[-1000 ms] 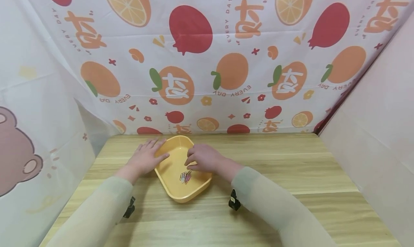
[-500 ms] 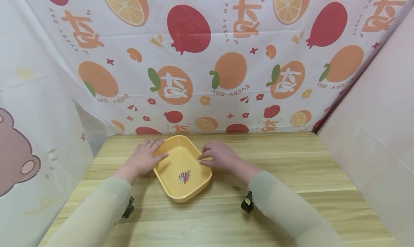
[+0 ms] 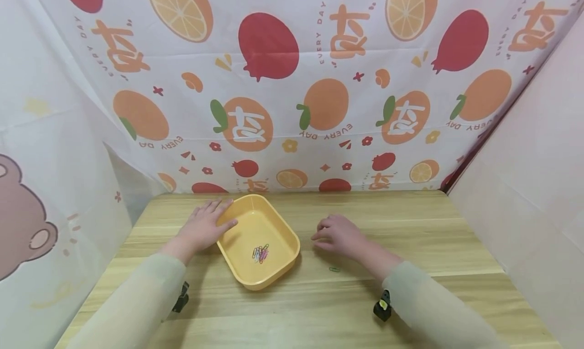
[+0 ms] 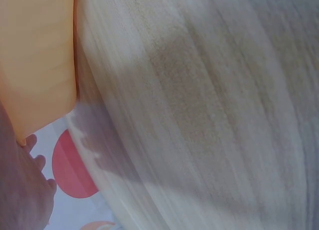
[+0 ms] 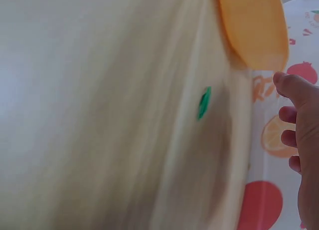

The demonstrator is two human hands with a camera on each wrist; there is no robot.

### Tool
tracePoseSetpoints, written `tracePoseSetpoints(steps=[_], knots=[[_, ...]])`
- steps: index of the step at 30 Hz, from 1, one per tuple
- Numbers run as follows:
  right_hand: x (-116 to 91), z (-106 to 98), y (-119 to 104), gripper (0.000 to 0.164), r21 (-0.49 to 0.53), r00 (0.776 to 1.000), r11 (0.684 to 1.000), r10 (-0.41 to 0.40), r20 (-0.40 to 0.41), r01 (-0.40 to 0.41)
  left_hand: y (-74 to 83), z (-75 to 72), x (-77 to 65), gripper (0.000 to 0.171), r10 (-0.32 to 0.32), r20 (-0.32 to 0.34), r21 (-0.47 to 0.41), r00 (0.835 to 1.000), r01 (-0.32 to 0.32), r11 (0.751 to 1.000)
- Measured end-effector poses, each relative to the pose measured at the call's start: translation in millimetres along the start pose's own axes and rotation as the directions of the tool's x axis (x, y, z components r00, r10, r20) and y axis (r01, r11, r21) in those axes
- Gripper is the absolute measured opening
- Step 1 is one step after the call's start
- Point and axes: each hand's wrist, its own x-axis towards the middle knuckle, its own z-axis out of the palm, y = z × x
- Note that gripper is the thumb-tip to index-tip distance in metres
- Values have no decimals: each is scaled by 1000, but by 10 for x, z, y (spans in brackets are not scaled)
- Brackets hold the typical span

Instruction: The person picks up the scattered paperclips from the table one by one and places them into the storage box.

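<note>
A yellow plastic tray [image 3: 255, 283] stands on the table, set at a slant. Several colored paper clips [image 3: 260, 254] lie bunched on its floor toward the near side. My left hand [image 3: 203, 227] rests over the tray's left rim, fingers spread and fairly straight, thumb reaching over the inside. To the tray's right, my right hand [image 3: 339, 236] hovers over the table with loosely bent fingers. Nothing shows between its thumb and fingers in the right wrist view. A single green paper clip [image 3: 334, 269] lies on the table just below that hand.
The wood-grain table [image 3: 410, 237] ends at a white cloth backdrop [image 3: 292, 110] printed with fruit. Pale cloth walls close off the left and right sides. A black device [image 3: 382, 308] is worn at the right wrist, another [image 3: 181, 298] at the left.
My right hand has moved from over the tray, past its right rim, to the table on the right. The green paper clip has come into view there. My left hand stays at the rim.
</note>
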Motion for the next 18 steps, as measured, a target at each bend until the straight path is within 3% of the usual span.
tracePoseSetpoints(steps=[10, 18], knots=[[-491, 27, 136, 17, 11, 999, 1000, 24, -27, -24, -2, 8, 17, 75, -1, 3, -1, 1000, 1, 1000], [-687, 70, 179, 12, 10, 999, 1000, 14, -38, -14, 4, -6, 9, 82, -2, 13, -7, 1000, 3, 1000]])
